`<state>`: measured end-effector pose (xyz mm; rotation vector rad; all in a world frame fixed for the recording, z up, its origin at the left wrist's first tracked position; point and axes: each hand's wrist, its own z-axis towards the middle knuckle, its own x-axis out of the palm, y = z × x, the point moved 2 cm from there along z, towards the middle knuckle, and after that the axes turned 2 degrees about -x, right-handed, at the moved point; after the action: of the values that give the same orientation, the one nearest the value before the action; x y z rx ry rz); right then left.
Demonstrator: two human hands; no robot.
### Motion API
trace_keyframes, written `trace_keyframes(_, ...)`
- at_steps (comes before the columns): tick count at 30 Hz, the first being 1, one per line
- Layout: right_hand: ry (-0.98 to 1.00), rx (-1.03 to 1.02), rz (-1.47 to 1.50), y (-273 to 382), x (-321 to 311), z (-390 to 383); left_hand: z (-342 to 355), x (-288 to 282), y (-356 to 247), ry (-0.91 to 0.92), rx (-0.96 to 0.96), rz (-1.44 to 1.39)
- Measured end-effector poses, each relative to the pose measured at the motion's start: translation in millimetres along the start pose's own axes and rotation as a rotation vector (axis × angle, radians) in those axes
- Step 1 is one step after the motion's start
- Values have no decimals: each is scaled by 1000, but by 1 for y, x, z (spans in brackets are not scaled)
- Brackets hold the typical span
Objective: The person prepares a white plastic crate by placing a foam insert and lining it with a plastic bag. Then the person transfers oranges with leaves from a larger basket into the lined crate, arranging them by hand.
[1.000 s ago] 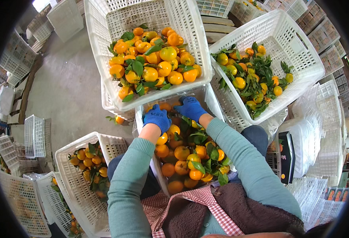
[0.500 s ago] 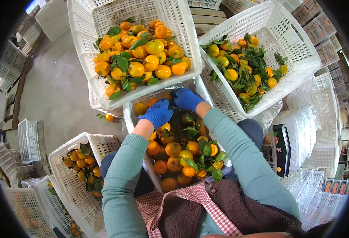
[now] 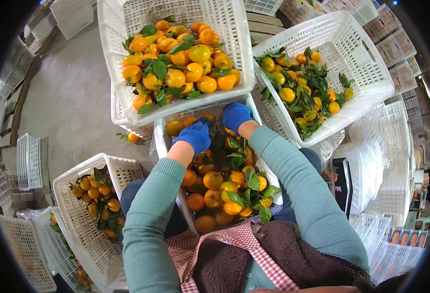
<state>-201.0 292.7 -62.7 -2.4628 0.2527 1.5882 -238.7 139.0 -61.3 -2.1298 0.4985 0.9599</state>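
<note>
Both my hands wear blue knitted gloves and reach into the far half of a white crate (image 3: 187, 215) holding tangerines (image 3: 212, 180), some with green leaves. My left hand (image 3: 195, 136) is over the fruit near the crate's left wall, its fingers curled and their tips partly hidden. At the far right corner, my right hand (image 3: 236, 117) has its fingers bent down and closed; a tangerine shows just below it. What either hand grips is hidden. Clear plastic film shows along the inside of the crate.
A large white crate (image 3: 108, 73) of leafy tangerines stands beyond. Another, with many leaves (image 3: 312, 80), tilts at far right. At lower left is a further white crate (image 3: 122, 168) of fruit. Stacked crates (image 3: 395, 161) line the right; bare concrete floor (image 3: 63, 93) shows at left.
My right hand has moved a little right and away from the left hand, and a tangerine now shows beneath it. The left hand stays nearly in place. The whole view has shifted slightly.
</note>
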Motion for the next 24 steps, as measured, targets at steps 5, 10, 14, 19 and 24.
trace_keyframes(5,-202,-36,143,-6,21,-12,3,1,0,43,5,40)
trace_keyframes(10,-199,-4,100,-5,32,-11,1,2,-1,-3,27,91)
trace_keyframes(14,-181,9,75,-1,32,-12,-1,-1,-3,39,1,62)
trace_keyframes(19,-111,82,22,1,36,-24,1,-4,-2,103,4,48)
trace_keyframes(24,-257,-46,102,1,37,-21,-1,-3,-3,16,26,15)
